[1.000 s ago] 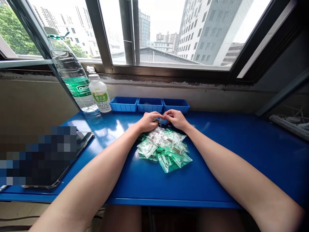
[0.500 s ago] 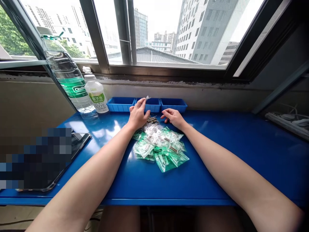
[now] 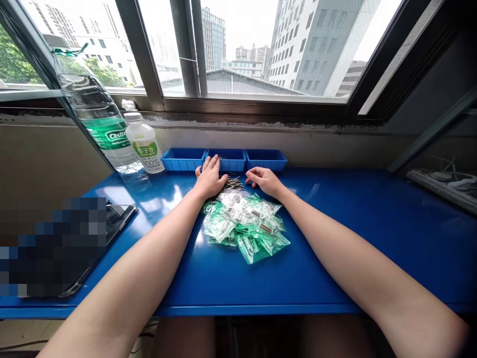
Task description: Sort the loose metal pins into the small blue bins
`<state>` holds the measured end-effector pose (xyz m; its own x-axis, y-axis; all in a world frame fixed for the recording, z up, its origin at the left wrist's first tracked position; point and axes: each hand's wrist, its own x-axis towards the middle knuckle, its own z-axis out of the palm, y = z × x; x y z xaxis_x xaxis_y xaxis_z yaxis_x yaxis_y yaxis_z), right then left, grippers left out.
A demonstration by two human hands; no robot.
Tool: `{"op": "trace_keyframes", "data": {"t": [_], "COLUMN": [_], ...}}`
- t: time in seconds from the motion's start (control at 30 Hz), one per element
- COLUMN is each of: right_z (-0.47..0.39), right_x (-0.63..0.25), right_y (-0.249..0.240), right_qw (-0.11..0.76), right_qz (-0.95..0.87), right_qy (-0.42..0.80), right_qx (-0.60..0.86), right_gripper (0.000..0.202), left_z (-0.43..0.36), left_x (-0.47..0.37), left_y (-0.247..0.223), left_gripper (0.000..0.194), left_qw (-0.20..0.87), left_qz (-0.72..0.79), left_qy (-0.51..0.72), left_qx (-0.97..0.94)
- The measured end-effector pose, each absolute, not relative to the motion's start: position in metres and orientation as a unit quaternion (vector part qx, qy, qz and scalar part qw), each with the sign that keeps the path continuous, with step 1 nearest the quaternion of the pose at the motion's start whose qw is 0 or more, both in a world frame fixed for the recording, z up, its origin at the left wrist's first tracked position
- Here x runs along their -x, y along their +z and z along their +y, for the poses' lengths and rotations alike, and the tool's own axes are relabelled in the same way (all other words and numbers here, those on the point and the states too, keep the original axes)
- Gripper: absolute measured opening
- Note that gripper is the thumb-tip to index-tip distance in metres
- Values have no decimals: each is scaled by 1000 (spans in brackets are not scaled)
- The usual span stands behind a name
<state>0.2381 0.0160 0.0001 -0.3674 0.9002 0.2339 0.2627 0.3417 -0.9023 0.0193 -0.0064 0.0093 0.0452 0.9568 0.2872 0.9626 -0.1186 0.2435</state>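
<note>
the left hand [image 3: 209, 180] stretches toward the back edge of the tabletop [image 3: 335, 204], its fingers spread wide, with nothing seen in them. the fingertips overlap the left end of the middle tray [image 3: 234, 165]; whether they touch it i cannot tell. the right hand [image 3: 265, 181] sits low, just right of the thin metal pins [image 3: 234, 183], its fingers curled and narrow; whether they pinch anything is hidden.

the pins lie loose in a heap between the hands, near the back edge, probably so both can get at them without much reach. clear and green bags [image 3: 244, 223] lie piled just in front, toward the front edge, between the forearms, some with dark strips inside; that spot seems chosen to keep them close.

the left tray [image 3: 184, 160] and the right tray [image 3: 266, 160] flank the middle one in a row along the back edge, likely to stay reachable yet out of the way. the big bottle [image 3: 106, 132] and the small bottle [image 3: 144, 146] stand toward the back left corner, apparently clear of the arms.
</note>
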Motion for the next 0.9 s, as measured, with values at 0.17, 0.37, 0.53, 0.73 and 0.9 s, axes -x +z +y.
{"op": "trace_keyframes", "data": {"t": [0.17, 0.37, 0.53, 0.73, 0.9], "right_z": [16, 13, 13, 15, 16], "right_x": [-238, -236, -236, -237, -238], "right_y": [0, 3, 3, 0, 0], "right_qw": [389, 386, 378, 372, 360], "right_qz": [-724, -725, -729, -740, -766], "right_qy": [404, 403, 399, 387, 350], "right_qx": [401, 404, 406, 407, 402], "right_gripper": [44, 41, 37, 35, 32], "left_z": [-5, -5, -5, -6, -7], "left_x": [-18, -15, -15, -16, -16], "left_y": [5, 2, 2, 3, 3], "left_gripper": [66, 64, 62, 58, 52], "left_qw": [18, 7, 5, 0, -6], "left_qz": [-644, -609, -608, -607, -602], "left_qy": [-210, -230, -237, -240, -247], "left_qx": [735, 759, 758, 757, 760]}}
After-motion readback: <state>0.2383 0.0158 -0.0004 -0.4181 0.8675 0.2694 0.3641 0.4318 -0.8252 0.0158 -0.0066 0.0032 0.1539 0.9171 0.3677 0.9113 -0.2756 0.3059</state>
